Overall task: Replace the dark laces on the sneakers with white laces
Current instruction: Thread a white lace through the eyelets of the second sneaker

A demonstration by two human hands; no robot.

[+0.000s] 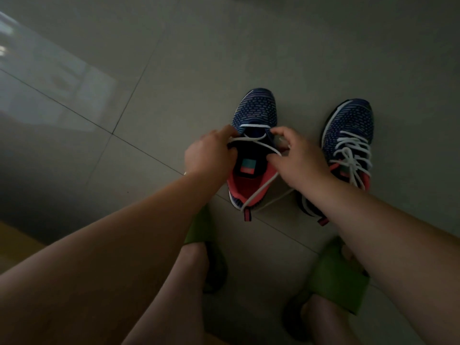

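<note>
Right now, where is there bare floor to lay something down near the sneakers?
Bare tile floor spreads left of and beyond the half-laced sneaker. Crowded: the gap between it and the laced sneaker, filled by the right hand and trailing white lace; the left hand works the eyelets; green slippers sit nearer.

we seem to be indoors in a home: large glossy grey floor tiles point(174, 70) with thin dark grout lines mirror pale window light, soft green slide slippers point(341, 275) cover bare feet, and navy knit sneakers point(256, 108) sit on the floor.
</note>
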